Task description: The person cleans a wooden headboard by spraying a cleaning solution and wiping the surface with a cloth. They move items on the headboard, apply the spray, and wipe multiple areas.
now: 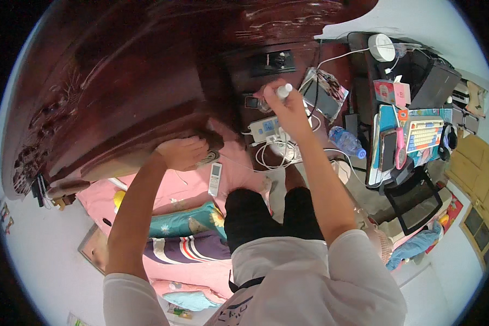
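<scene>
My right hand point(292, 113) is closed around a small clear bottle with a white top point(284, 91), held over the dark wooden nightstand. Beside that hand lies a small black device with a screen point(251, 102). Nearer to me sit a white power strip point(264, 129) and a tangle of white cables point(277, 156). With fingers stretched out, my left hand point(180, 154) lies flat on the lower edge of the dark carved headboard point(141, 81), holding nothing visible. Just below it, a white remote control point(215, 179) rests on the pink bedsheet point(233, 152).
A clear plastic bottle with a blue cap point(346, 142) lies right of my right forearm. Further right, a desk carries a keyboard point(425, 135), a phone point(388, 148) and a pink box point(392, 92). An office chair point(415, 201) stands there. Pillows point(190, 249) lie on the bed.
</scene>
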